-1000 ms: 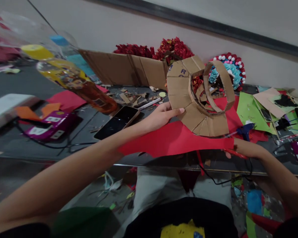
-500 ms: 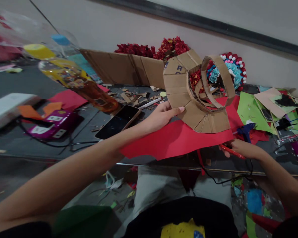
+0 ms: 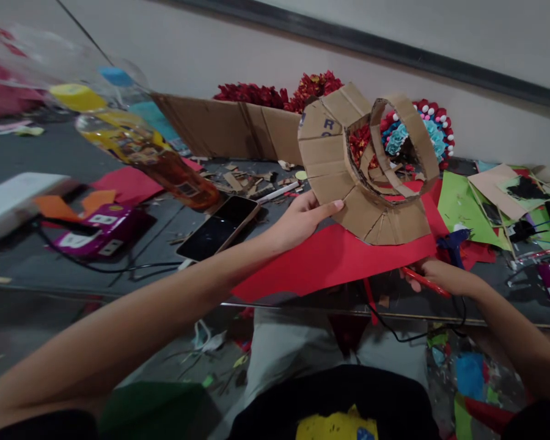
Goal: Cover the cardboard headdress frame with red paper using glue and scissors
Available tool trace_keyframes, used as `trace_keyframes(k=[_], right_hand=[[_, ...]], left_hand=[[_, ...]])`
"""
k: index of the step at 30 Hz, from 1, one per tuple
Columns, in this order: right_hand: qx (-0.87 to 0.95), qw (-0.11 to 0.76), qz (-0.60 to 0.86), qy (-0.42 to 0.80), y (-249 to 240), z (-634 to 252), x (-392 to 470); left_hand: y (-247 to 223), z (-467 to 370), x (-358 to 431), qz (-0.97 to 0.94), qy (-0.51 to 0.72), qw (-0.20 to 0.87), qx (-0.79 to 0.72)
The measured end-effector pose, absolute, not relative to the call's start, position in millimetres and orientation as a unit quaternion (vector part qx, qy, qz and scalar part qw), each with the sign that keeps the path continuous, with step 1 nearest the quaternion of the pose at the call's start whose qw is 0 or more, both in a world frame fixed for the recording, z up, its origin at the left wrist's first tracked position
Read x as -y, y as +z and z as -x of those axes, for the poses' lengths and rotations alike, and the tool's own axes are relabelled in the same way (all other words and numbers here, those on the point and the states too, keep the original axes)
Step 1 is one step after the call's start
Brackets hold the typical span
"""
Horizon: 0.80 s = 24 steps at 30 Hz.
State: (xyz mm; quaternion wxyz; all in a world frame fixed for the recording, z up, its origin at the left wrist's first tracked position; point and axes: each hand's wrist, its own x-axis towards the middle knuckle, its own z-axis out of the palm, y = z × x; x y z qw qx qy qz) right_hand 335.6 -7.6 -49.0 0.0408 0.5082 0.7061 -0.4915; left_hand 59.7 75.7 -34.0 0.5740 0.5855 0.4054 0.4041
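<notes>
My left hand [image 3: 309,214] is closed on a cardboard piece [image 3: 325,162], a flat segmented brim with a ring band standing up from its inner edge. Its thumb presses on the brim's face; the fingers are behind. Under the brim lies a sheet of red paper [image 3: 321,260], partly overhanging the table's front edge. At the paper's right edge my right hand [image 3: 440,275] is closed around what look like red-handled scissors [image 3: 426,282]; the blades are hidden from view. A blue glue gun [image 3: 453,241] lies just beyond that hand.
A phone [image 3: 220,227] and a tilted-looking drink bottle [image 3: 151,156] are left of the cardboard. Purple power strips [image 3: 103,229] and cables lie at both sides. Behind stand a cardboard strip [image 3: 238,128] and a flower-decorated piece [image 3: 433,134]. Green paper [image 3: 467,205] and scraps litter the right.
The red paper's left end has shifted a little to the right. The cardboard brim has tilted and moved slightly. Both hands keep their grip, with the right hand nearly in place.
</notes>
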Motion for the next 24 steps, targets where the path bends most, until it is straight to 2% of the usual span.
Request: trace_keyframes(k=[24], right_hand=[[-0.683, -0.016, -0.511, -0.522, -56.9, -328.3, 7.3]], left_hand=[[-36.4, -68.1, -67.4, -0.563, 0.419, 0.589, -0.402]])
